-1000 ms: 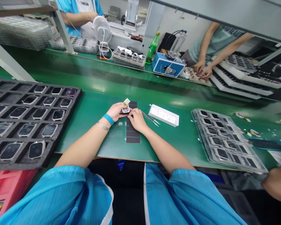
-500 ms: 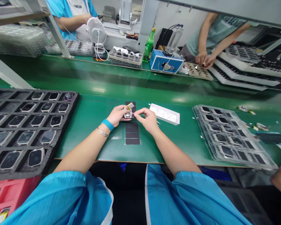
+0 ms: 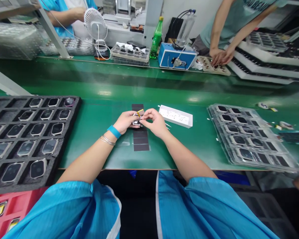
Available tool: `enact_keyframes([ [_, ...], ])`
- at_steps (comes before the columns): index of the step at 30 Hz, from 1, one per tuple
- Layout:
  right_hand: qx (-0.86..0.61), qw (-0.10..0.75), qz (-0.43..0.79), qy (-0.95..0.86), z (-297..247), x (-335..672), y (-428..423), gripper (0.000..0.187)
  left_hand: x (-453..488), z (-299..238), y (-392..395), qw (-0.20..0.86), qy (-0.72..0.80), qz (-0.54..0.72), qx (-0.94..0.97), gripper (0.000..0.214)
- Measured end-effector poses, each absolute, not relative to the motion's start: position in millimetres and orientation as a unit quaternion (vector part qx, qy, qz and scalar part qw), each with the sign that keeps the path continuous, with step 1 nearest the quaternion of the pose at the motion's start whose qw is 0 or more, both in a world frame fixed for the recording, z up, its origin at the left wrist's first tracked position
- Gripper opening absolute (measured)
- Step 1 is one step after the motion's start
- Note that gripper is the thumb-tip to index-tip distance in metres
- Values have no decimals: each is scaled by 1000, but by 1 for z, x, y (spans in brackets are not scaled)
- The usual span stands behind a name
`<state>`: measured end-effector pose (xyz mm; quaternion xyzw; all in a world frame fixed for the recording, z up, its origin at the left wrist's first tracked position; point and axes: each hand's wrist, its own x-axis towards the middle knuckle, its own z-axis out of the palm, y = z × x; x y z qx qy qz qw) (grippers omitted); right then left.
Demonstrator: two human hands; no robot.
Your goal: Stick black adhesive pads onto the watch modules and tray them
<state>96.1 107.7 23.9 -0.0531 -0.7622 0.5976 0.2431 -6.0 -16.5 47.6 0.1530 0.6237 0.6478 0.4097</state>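
Over the middle of the green bench, my left hand point(image 3: 124, 121) grips a small silver watch body point(image 3: 136, 121) with a yellow tab sticking up from it. My right hand point(image 3: 153, 121) is curled, its fingertips pinched at the part's right side. Both hands hover just above a strip of dark rectangular pads point(image 3: 140, 139) lying on the bench. A blue band and thin bracelets sit on my left wrist.
A black foam tray point(image 3: 5, 172) of watch bodies fills the left. A white box point(image 3: 176, 117) lies right of my hands, with tweezers partly hidden behind them. Clear trays of parts point(image 3: 249, 139) sit at right. Across the conveyor, other people work beside a fan, a green bottle and a blue device.
My hands have lifted the part off the dark strip and drawn closer together. My right hand moved from resting on the strip to pinching at the part.
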Motion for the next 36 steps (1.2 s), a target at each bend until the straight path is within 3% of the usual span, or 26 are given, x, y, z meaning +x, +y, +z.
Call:
enact_keyframes([
  [16, -41, 264, 448, -853, 29, 99, 96, 13, -7, 41, -15, 406, 609, 662, 160, 6],
  [20, -72, 322, 362, -872, 28, 98, 98, 21, -6, 40, -16, 401, 606, 670, 151, 14],
  [24, -145, 293, 468, -821, 20, 91, 110, 42, -6, 39, -16, 414, 607, 662, 149, 19],
  [28, -127, 229, 593, -762, 13, 85, 119, 25, -8, 40, -16, 445, 597, 652, 145, 24],
  [36, -108, 327, 473, -811, 19, 91, 111, 14, -8, 46, -19, 499, 563, 641, 154, 34],
])
